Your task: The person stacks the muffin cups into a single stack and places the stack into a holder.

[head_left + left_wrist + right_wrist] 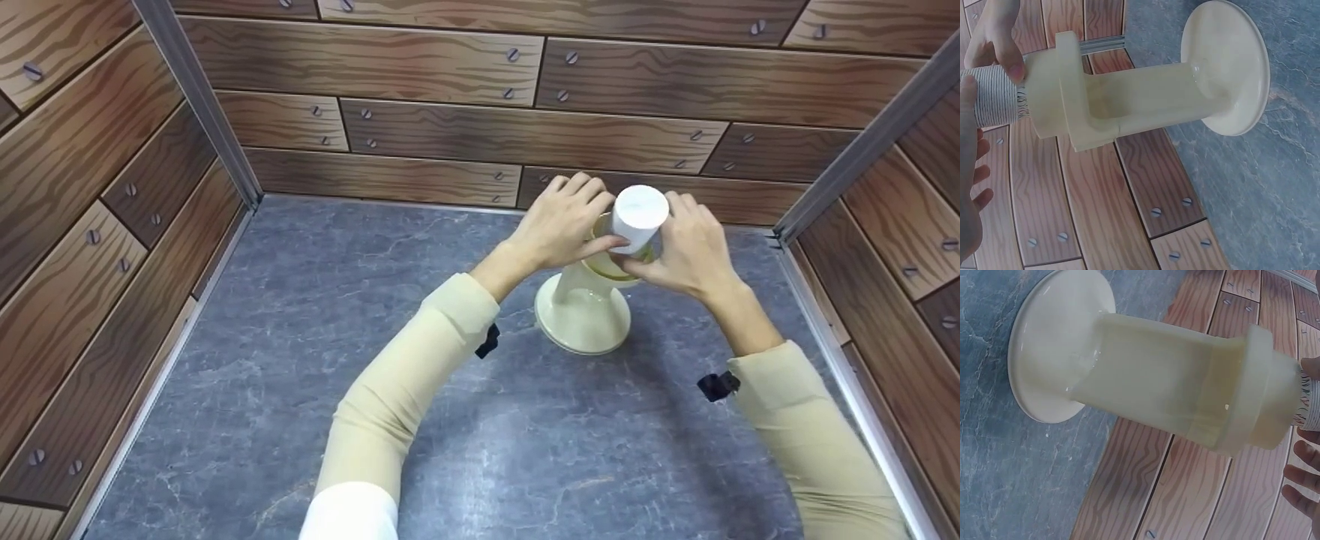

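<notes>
A stack of white paper cups (641,206) rises from the top of a cream plastic cup dispenser (583,322). Its ridged layers of rims (995,97) show in the left wrist view, and a printed pattern appears just where the stack enters the dispenser's collar (1044,95). My left hand (562,225) holds the stack from the left with its thumb across the near side. From the right, my right hand (694,244) grips it, thumb low near the collar. Some fingers of both hands stand away from the cups. The dispenser is upright on its round flared base (1053,354).
A grey-blue marbled tabletop (337,315) lies under the dispenser. Wood-patterned panels (442,127) wall in the back and both sides, with metal strips (214,112) at the corners. The back wall is close behind the hands.
</notes>
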`<state>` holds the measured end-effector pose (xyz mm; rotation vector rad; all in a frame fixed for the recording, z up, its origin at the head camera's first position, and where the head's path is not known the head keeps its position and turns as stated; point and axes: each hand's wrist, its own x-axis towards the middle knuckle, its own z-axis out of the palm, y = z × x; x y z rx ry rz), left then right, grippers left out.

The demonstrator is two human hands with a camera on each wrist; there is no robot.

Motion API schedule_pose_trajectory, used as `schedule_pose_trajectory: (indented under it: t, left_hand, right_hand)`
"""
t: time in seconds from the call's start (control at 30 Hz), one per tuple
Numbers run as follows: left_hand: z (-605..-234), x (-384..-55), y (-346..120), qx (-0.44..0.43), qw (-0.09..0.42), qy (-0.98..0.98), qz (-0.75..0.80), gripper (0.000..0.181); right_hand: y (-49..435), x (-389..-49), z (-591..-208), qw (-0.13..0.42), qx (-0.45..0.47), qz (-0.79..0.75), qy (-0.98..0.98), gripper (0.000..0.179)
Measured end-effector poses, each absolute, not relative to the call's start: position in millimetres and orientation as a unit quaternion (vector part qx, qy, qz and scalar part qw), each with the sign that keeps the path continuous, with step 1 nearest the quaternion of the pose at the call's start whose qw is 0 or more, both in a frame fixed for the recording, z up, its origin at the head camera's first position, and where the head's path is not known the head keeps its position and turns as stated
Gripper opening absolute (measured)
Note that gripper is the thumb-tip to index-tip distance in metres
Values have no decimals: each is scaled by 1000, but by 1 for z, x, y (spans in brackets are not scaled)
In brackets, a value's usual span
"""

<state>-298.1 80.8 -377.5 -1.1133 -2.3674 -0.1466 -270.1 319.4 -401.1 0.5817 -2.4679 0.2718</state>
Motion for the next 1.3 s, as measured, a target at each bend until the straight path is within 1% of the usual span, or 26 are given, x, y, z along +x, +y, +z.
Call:
schedule_pose_trajectory:
  t: [0.3, 0.73, 1.3]
  left_hand:
    - [-384, -301, 84, -407, 236, -881, -53, 63]
    - [-393, -307, 84, -401, 216, -888, -68, 60]
    - [-400, -311, 88, -401, 196, -892, -73, 59]
  right_hand:
    - [319, -270, -406, 270, 203, 108, -935, 87]
    - [318, -274, -413, 243, 192, 108, -945, 84]
    - [321, -279, -420, 242, 199, 116, -942, 72]
